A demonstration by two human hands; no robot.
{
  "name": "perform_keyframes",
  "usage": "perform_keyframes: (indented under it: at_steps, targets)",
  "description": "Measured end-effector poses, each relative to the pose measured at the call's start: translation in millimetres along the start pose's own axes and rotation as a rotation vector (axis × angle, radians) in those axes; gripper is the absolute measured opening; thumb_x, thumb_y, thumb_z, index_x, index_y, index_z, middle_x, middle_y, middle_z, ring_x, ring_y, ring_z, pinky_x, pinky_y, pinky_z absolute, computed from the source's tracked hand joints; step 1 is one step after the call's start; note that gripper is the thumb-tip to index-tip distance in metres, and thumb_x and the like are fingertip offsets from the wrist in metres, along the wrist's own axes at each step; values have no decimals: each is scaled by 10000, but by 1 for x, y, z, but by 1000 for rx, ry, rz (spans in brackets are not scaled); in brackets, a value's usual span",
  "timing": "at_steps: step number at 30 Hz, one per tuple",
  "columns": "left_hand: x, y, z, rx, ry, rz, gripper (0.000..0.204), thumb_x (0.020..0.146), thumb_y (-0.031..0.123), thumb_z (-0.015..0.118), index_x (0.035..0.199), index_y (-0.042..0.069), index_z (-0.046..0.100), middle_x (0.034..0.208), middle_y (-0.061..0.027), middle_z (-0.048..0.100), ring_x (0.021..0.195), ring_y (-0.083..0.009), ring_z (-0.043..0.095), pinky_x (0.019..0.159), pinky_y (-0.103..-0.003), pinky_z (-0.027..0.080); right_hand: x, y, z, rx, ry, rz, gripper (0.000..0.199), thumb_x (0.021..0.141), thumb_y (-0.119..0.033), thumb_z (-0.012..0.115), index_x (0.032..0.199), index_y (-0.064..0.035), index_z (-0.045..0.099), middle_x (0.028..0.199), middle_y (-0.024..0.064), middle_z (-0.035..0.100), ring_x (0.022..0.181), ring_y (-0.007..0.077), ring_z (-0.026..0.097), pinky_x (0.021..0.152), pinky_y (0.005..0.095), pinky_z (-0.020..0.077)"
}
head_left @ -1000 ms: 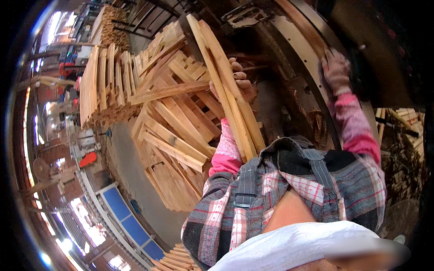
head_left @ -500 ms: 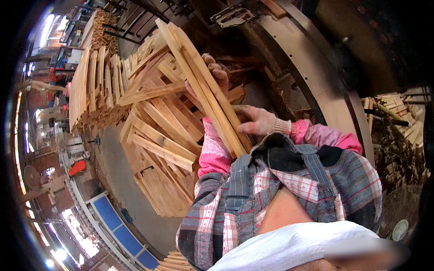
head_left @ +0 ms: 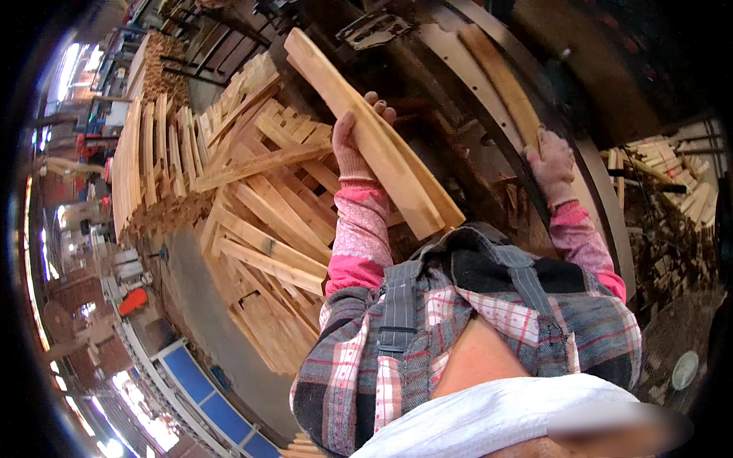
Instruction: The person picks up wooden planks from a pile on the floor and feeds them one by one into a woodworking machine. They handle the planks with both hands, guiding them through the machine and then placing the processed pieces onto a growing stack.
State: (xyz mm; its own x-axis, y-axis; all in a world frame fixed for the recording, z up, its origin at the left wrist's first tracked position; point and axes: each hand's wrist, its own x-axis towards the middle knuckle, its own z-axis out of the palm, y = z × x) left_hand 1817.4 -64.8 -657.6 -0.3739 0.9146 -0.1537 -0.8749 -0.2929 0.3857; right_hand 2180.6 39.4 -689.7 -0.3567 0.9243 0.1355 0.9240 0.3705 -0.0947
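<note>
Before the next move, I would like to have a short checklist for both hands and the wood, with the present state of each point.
1. Left grip closed around the two wooden pieces: ok.
2. Right grip at the near end of the single board: ok.
3. Right fingers firmly closed on that board: cannot tell, blurred.
4. Single board lying along the pale work surface: ok.
5. Held pieces clear of the plaid clothing: cannot tell; their lower ends are close to it.
6. Wood pile beside the left forearm neatly aligned: not ok, pieces cross at different angles.
</note>
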Motion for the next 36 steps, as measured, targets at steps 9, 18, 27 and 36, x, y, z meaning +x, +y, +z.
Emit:
perform_keyframes:
  at_steps: [9, 18, 27, 36]
  targets:
    - [19, -8, -16, 303, 304, 37, 457, 916, 340, 586, 1177, -35, 606, 1000, -176, 681, 893, -328, 676, 747, -421, 586, 262, -34, 65, 74, 364, -220, 430, 912, -362, 586, 1244, -91, 621, 1233, 131, 639, 1116, 346, 596, 917, 469, 478]
    - [13, -3, -29, 442, 424, 473, 373, 916, 282, 674, 1150, 25, 539, 931, -116, 661, 796, -250, 664, 765, -369, 576, 72, -188, -42, 724, -472, -566, 837, 770, -292, 764, 1464, -17, 386, 1381, 249, 513, 1274, 378, 509, 1105, 416, 385]
    - [20, -23, 11, 213, 399, 230, 361, 995, 364, 570, 1168, 60, 482, 904, -125, 612, 721, -283, 620, 662, -443, 570, -17, -78, -40, 508, -184, -126, 713, 788, -318, 713, 1403, -39, 486, 1312, 195, 585, 1208, 386, 539, 1024, 448, 428]
    - [9, -11, -22, 111, 443, 143, 319, 1007, 334, 545, 1147, 50, 511, 934, -134, 638, 783, -280, 643, 725, -441, 593, 96, -8, 25, -175, 137, -198, 418, 855, -305, 626, 1213, -90, 619, 1256, 117, 612, 1128, 326, 566, 928, 452, 456]
